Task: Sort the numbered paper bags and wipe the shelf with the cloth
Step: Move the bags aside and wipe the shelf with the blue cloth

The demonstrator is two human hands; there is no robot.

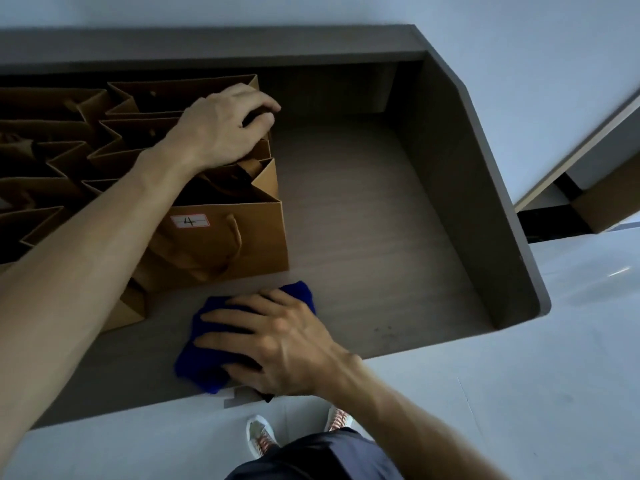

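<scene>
Progress: the wiping is looking to be under way near the front edge of the shelf (363,220); the bare stretch to the right is showing a few dark specks near its front corner, so I am judging that part not yet wiped.
Sorting: the paper bags (114,133) are standing packed in rows at the left; only one label, a 4, is showing, so I cannot tell whether the order is finished.
Left hand (221,128): curling its fingers over the top edges of the bags behind the bag marked 4 (221,233), gripping them.
Right hand (277,344): pressing down with spread fingers on the cloth (204,365).
Cloth: blue, fuzzy, bunched, lying just in front of the bags.
Bags: stiff brown paper, creased sides, twisted cord handles.
Shelf: matte grey-brown, faint wood grain, boxed in by grey walls.
</scene>
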